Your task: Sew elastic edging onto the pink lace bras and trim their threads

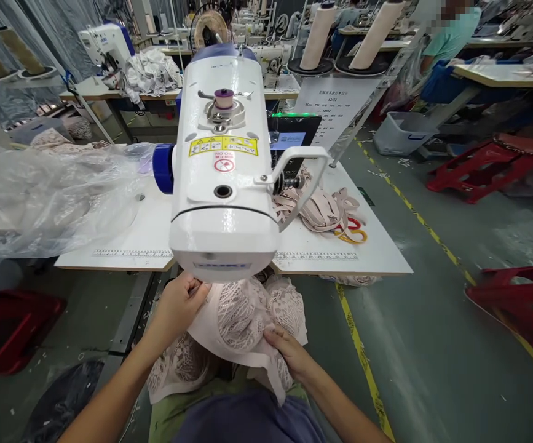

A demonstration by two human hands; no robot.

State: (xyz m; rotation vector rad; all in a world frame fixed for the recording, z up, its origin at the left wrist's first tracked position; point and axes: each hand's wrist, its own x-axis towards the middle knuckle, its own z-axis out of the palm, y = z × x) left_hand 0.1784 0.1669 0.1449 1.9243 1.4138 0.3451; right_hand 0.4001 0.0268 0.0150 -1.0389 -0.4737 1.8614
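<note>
A pale pink lace garment piece [243,320] lies under the front of a white sewing machine [222,166], at the near edge of the white table [128,243]. My left hand [181,304] is closed, gripping the fabric's upper left edge right below the machine head. My right hand [287,351] pinches the fabric's lower right edge, fingers pressed together. The needle area is hidden behind the machine head. More lace hangs down over my lap.
A clear plastic bag [40,197] of lace pieces covers the table's left. Pink straps [324,209] and scissors [353,232] lie to the machine's right. Red stools [519,304] stand on the floor at right. Another person [450,34] sits at a far table.
</note>
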